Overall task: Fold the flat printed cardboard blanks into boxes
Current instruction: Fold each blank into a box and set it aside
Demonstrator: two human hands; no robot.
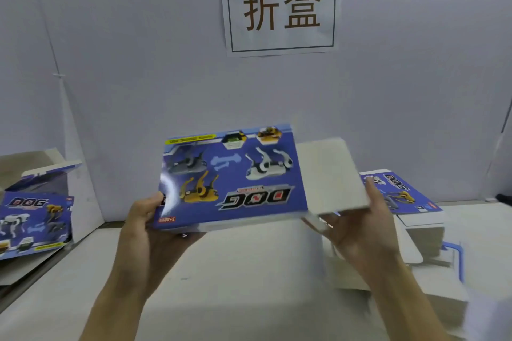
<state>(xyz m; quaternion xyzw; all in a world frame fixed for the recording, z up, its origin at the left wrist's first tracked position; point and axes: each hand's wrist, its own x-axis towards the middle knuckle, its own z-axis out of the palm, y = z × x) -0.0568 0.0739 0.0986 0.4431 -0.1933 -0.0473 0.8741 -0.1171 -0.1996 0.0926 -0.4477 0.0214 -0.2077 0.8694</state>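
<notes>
A blue printed cardboard blank [235,174] with robot dog pictures and an upside-down "DOG" logo is held in the air above the table. Its plain grey flap [329,174] sticks out to the right. My left hand [144,219] grips the blank's near left corner, thumb on top. My right hand [363,224] holds the grey flap's near right edge, thumb on its edge and fingers underneath. A stack of flat blanks [410,196] lies on the right, printed side up.
Folded or part-folded blue boxes [33,219] sit at the left on the white table [235,271]. A white partition wall carries a paper sign [279,8]. A blue-rimmed tray edge [457,255] shows under the right stack.
</notes>
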